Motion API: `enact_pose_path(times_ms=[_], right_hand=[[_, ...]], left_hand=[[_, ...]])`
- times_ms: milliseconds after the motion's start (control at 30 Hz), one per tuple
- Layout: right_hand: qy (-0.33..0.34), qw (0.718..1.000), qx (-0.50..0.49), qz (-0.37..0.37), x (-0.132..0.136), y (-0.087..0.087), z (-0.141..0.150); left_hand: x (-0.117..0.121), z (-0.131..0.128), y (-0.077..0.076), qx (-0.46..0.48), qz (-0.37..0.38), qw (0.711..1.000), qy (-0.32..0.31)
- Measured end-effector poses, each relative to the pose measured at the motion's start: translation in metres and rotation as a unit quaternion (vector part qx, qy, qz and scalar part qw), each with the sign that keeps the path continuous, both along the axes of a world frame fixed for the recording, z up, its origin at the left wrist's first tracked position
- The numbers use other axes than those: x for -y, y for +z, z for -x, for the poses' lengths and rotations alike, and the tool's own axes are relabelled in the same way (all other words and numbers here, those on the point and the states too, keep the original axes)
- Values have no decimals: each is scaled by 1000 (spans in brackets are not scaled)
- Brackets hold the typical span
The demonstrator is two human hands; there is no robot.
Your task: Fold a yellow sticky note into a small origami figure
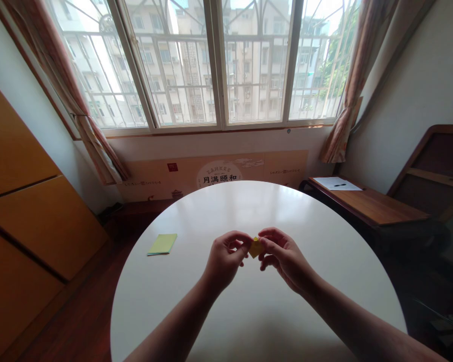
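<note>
A small folded piece of yellow paper (pixel 255 248) is held up over the white round table (pixel 196 322), roughly diamond-shaped with a point facing down. My left hand (pixel 228 254) pinches its left side between thumb and forefinger. On the right side, the thumb and fingers of my right hand (pixel 281 254) grip the same paper. Parts of the paper are hidden behind my fingertips, so its exact folds cannot be made out. To the left on the tabletop lies a stack of square yellow-green paper (pixel 162 244), with a bluish sheet edge showing underneath.
Beyond the table, a printed banner (pixel 287 168) runs along the wall below the barred window (pixel 219 65). At the right stands a wooden bench (pixel 388 206) bearing a white sheet (pixel 335 184) with a dark object on it. An orange-brown cabinet (pixel 26 226) fills the left side.
</note>
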State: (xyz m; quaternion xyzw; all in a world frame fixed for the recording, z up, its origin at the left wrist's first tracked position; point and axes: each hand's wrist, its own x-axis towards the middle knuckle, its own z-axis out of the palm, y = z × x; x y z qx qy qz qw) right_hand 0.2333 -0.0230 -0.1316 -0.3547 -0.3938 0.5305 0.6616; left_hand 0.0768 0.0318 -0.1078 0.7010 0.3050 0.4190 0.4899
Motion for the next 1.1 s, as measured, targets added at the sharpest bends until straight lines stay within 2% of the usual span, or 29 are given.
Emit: enact_pose_path(times_ms=[167,333,667,1100], right_hand=[[-4,998,57,-19,1,-1,-1],[-9,992,117,-40,0,-3,-3],[5,990,131,-55,2,0,-3],[10,996,88,-32,2,-3,-1]], left_hand=[[0,0,2,16,21,999,-33],[-1,0,2,27,31,998,-38],[-4,1,-2,25,27,998,-43],[-2,1,0,62,122,988,-73]])
